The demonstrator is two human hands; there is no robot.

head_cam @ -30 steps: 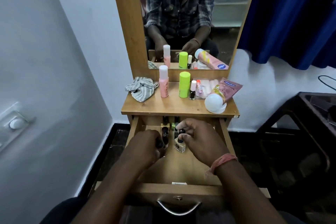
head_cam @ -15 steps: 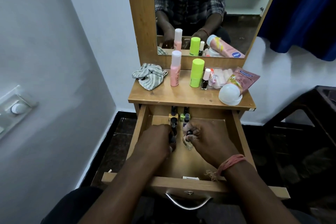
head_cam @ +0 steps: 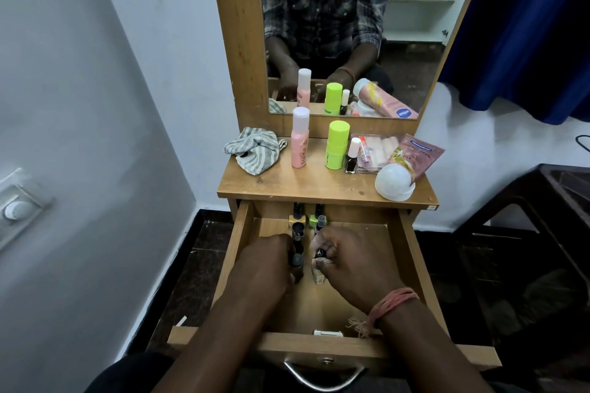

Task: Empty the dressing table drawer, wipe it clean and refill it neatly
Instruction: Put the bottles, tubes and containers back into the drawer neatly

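White walls and a dark floor frame a small wooden dressing table, its drawer (head_cam: 412,268) pulled fully out toward the person. Nearest, at the drawer's front edge, a small white item (head_cam: 328,333) lies flat on the bare wood. Just beyond, both hands work the middle of the drawer: the left hand (head_cam: 265,265) has its fingers curled round a dark-capped bottle (head_cam: 296,262), and the right hand (head_cam: 348,262) pinches the black cap of a small clear bottle (head_cam: 319,274) standing upright beside it. Behind them, two short rows of little bottles (head_cam: 308,220) run to the drawer's back edge.

Further off, on the tabletop (head_cam: 306,188), a striped cloth (head_cam: 253,148) sits at the left back corner; a pink bottle (head_cam: 299,145), a green bottle (head_cam: 336,147), a small nail polish (head_cam: 351,156), a clear packet (head_cam: 380,151) and a pink tube (head_cam: 408,166) spread rightward. The mirror (head_cam: 344,25) closes the back.

This looks like the refilling step, small bottles being lined up neatly. Next, likely: set these two squarely in line, let go without tipping neighbours, then reach for the tabletop items.
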